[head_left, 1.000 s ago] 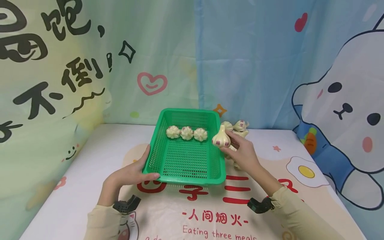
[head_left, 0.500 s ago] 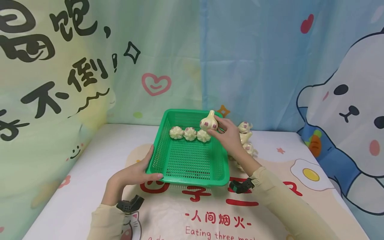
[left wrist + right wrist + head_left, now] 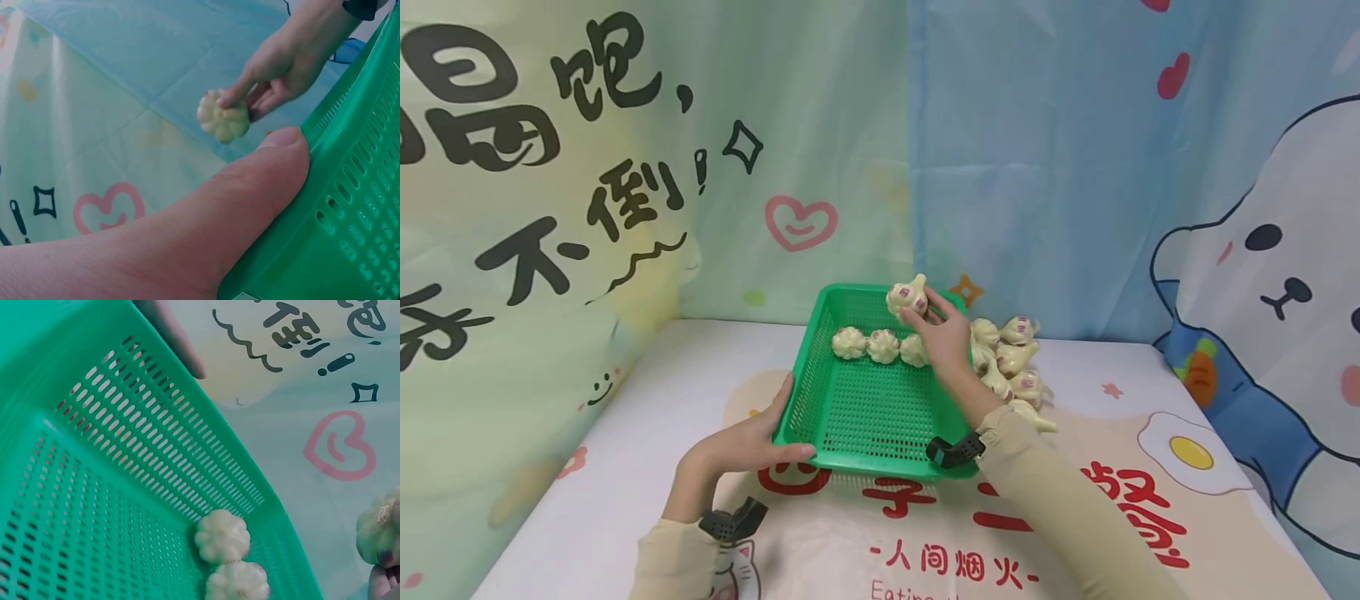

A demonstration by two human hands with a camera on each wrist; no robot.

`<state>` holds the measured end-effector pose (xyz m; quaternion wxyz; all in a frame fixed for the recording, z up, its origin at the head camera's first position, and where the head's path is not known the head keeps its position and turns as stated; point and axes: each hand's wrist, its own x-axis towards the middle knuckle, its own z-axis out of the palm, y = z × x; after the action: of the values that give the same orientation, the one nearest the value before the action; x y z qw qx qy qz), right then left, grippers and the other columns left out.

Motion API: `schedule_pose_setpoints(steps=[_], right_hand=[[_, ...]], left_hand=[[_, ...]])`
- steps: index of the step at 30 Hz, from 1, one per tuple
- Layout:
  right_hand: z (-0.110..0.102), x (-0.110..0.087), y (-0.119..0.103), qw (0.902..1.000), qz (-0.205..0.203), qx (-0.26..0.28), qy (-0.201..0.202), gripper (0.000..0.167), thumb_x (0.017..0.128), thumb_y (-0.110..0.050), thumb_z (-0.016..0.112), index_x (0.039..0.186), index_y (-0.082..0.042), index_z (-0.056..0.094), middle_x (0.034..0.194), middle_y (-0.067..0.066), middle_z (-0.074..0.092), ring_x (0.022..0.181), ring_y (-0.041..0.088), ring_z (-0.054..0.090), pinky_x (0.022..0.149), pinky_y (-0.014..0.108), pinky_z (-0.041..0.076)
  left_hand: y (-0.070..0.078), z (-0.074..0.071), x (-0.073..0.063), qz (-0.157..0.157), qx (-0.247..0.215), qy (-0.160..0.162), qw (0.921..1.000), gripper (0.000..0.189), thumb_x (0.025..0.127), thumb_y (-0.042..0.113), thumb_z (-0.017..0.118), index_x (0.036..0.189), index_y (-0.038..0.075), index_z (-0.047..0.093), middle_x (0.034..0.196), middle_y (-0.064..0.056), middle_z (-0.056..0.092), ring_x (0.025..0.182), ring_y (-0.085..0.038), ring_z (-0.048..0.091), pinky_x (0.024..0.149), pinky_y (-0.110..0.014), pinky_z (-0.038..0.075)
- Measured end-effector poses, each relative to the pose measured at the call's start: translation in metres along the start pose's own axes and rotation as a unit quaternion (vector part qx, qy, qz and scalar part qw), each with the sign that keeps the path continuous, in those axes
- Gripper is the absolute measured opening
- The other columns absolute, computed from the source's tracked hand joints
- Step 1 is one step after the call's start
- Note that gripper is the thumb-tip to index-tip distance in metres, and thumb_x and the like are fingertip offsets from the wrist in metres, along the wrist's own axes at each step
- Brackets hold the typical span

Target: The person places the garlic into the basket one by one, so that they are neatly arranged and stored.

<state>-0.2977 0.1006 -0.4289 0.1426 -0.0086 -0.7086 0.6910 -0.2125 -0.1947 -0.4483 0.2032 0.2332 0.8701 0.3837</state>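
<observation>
A green perforated plastic basket [image 3: 872, 404] stands at the middle of the table. My left hand [image 3: 747, 442] grips its near left corner, thumb [image 3: 275, 156] over the rim and fingers along the left side. My right hand [image 3: 946, 335] pinches a garlic bulb [image 3: 907, 297] between thumb and fingers, over the far part of the basket. In the left wrist view the same garlic bulb [image 3: 223, 117] shows its ribbed side. A row of three garlic bulbs [image 3: 882, 346] lies across the basket floor; the rightmost is partly hidden by my right hand. Two of these bulbs [image 3: 222, 536] show in the right wrist view.
Several more garlic bulbs [image 3: 1017, 358] are heaped just right of the basket, partly behind my right forearm. A printed cloth [image 3: 955, 533] covers the table. A patterned curtain [image 3: 842, 150] hangs close behind the basket.
My right hand has carried the garlic bulb left from beside the heap to above the basket's far part, and the bulb has tilted. The left hand keeps its grip on the basket.
</observation>
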Motion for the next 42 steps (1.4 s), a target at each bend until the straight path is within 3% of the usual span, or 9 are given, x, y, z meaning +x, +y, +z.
schedule_pose_setpoints(steps=[6,11,14,20,28,34,42], right_hand=[[0.013,0.003,0.005,0.9970,0.076,0.013,-0.009,0.058,0.083,-0.026,0.074,0.137,-0.019,0.052,0.140,0.004,0.052,0.128,0.017,0.049,0.100,0.033,0.045],[0.017,0.006,0.009,0.9952,0.097,0.016,0.001,0.056,0.084,-0.024,0.074,0.135,-0.018,0.054,0.138,0.004,0.054,0.127,0.017,0.050,0.099,0.033,0.045],[0.020,0.007,0.012,0.9947,0.102,0.001,-0.007,0.056,0.084,-0.022,0.074,0.136,-0.017,0.054,0.138,0.006,0.053,0.128,0.019,0.050,0.099,0.034,0.045],[0.026,0.006,0.019,0.9925,0.094,-0.049,-0.062,0.057,0.086,-0.020,0.071,0.138,-0.011,0.050,0.139,0.010,0.052,0.128,0.022,0.049,0.099,0.036,0.045],[0.034,0.003,0.026,0.9852,0.100,-0.108,-0.087,0.056,0.083,-0.022,0.074,0.135,-0.013,0.055,0.133,0.010,0.058,0.124,0.022,0.054,0.095,0.036,0.048],[0.038,0.002,0.030,0.9791,0.100,-0.126,-0.125,0.055,0.083,-0.021,0.074,0.133,-0.010,0.056,0.131,0.011,0.059,0.122,0.023,0.056,0.093,0.035,0.050],[0.042,0.002,0.041,0.9711,0.097,-0.132,-0.174,0.054,0.083,-0.017,0.074,0.132,-0.005,0.055,0.132,0.013,0.058,0.120,0.025,0.056,0.092,0.034,0.050]], left_hand=[[-0.002,0.000,0.002,0.005,-0.005,0.004,1.0000,0.107,0.088,0.039,0.065,0.149,0.024,-0.022,0.161,-0.009,-0.003,0.137,-0.030,0.032,0.105,-0.049,0.034],[-0.002,0.001,0.003,0.011,-0.011,0.001,0.9999,0.108,0.088,0.038,0.065,0.149,0.025,-0.022,0.161,-0.008,-0.005,0.137,-0.029,0.031,0.105,-0.049,0.033],[-0.001,0.001,0.003,0.014,-0.010,0.000,0.9999,0.108,0.088,0.038,0.065,0.149,0.025,-0.022,0.161,-0.008,-0.005,0.138,-0.029,0.031,0.106,-0.048,0.033],[-0.001,0.001,0.002,0.008,-0.008,0.002,0.9999,0.108,0.088,0.040,0.065,0.150,0.023,-0.022,0.160,-0.008,-0.005,0.139,-0.029,0.029,0.107,-0.049,0.031],[-0.003,0.001,0.003,0.013,-0.008,0.002,0.9999,0.109,0.087,0.042,0.066,0.149,0.024,-0.022,0.160,-0.007,-0.007,0.140,-0.029,0.026,0.108,-0.049,0.030],[-0.002,0.000,0.002,0.018,-0.009,0.001,0.9998,0.109,0.087,0.042,0.066,0.149,0.024,-0.023,0.161,-0.008,-0.007,0.139,-0.030,0.028,0.108,-0.050,0.030],[-0.005,-0.001,0.002,0.025,-0.014,-0.006,0.9996,0.109,0.088,0.040,0.065,0.149,0.024,-0.024,0.160,-0.007,-0.011,0.143,-0.030,0.022,0.109,-0.051,0.027]])
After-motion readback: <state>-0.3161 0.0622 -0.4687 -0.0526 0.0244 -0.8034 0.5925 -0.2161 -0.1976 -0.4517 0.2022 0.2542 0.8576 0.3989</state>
